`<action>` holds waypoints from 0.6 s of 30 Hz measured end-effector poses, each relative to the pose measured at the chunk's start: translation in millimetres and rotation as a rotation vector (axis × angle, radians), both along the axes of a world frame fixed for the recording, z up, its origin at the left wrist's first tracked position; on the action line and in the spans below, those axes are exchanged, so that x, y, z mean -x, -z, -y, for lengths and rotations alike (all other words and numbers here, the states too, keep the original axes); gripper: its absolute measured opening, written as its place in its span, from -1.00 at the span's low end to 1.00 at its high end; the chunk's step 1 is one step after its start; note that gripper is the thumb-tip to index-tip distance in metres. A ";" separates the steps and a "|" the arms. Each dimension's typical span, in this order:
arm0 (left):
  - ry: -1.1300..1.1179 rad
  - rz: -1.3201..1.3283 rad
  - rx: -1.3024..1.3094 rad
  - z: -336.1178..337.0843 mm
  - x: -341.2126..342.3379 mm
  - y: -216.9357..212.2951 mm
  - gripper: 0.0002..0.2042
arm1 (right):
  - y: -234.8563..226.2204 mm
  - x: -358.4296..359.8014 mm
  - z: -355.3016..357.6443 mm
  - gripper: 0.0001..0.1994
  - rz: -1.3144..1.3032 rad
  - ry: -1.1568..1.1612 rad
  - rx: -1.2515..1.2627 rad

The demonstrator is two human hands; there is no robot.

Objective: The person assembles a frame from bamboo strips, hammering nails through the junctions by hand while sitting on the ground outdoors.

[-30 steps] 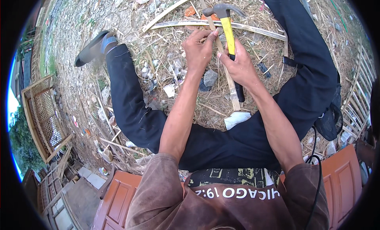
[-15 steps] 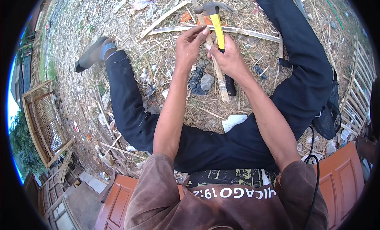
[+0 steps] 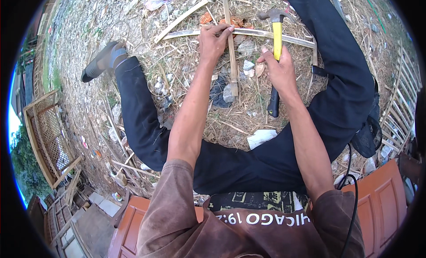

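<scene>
My left hand (image 3: 213, 40) pinches the thin, light, splintery upright bamboo slat (image 3: 230, 45) where it crosses the horizontal bamboo strip (image 3: 253, 33) on the straw-littered ground, while my right hand (image 3: 278, 69) grips the head-heavy yellow-handled claw hammer (image 3: 276, 49) mid-handle.
</scene>
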State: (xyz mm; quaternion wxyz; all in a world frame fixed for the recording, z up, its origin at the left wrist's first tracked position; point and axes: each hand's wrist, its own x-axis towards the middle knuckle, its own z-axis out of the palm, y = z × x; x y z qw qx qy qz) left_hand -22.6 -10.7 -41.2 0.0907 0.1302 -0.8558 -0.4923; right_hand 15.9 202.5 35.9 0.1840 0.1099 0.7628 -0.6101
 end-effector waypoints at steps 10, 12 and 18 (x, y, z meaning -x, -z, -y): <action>-0.024 -0.260 0.502 10.7 0.6 10.7 -0.77 | 25.1 10.8 -7.9 -0.77 -0.121 -0.036 -0.211; -0.017 -0.244 0.479 9.9 0.2 11.6 -0.77 | 35.1 19.0 -10.6 -0.78 -0.252 0.060 -0.289; -0.081 -0.152 0.432 -1.0 -7.8 -2.1 -0.80 | 32.5 40.9 -7.8 -0.79 -0.117 0.146 -0.100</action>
